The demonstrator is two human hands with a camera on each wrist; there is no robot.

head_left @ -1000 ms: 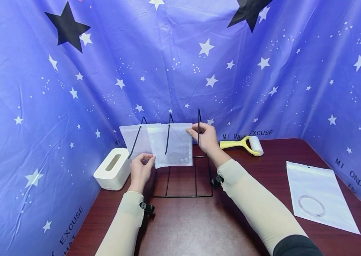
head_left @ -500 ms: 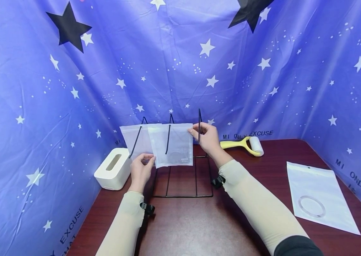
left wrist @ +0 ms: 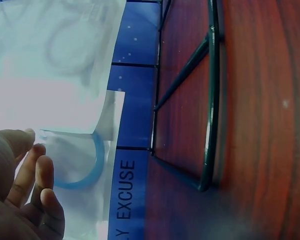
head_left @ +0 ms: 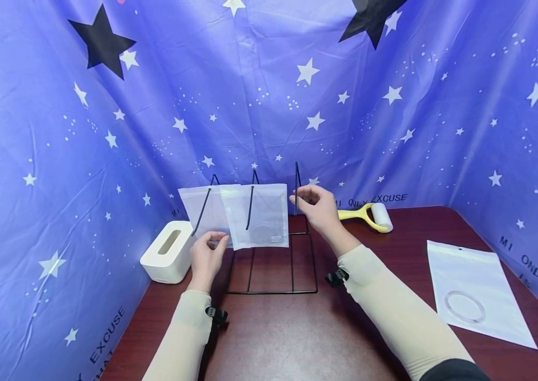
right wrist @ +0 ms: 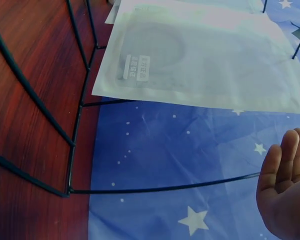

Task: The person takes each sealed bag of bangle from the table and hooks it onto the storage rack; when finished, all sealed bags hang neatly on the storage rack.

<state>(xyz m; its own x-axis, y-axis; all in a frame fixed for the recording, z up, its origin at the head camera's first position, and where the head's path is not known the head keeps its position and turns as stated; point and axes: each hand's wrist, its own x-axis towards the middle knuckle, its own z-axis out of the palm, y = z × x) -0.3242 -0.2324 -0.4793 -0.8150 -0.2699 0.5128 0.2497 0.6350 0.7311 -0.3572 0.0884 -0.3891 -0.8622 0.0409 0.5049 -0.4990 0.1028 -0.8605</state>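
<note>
Two white zip bags hang side by side on a black wire rack [head_left: 293,291]. The right-hand bag [head_left: 266,217] overlaps the left-hand bag [head_left: 197,203] in front; each is pierced by a rack prong near its top. A blue ring [left wrist: 92,170] shows through the left-hand bag in the left wrist view. My left hand [head_left: 207,259] is beside the front bag's lower left corner, fingers loosely bent, gripping nothing visible. My right hand [head_left: 319,206] is apart from that bag's right edge, by the rack's bare right prong [head_left: 296,185], with nothing in its fingers.
At left stands a white tissue box [head_left: 168,254]. Behind my right hand lies a yellow lint roller [head_left: 369,216] with a white roll. Another white zip bag [head_left: 464,264], with a ring inside, lies flat at the right. A blue star-patterned cloth [head_left: 250,79] encloses the table.
My right hand has let go of the front bag's upper right edge and moved right. My left hand has come off its lower left corner, shifting slightly left. The bag stays hanging.
</note>
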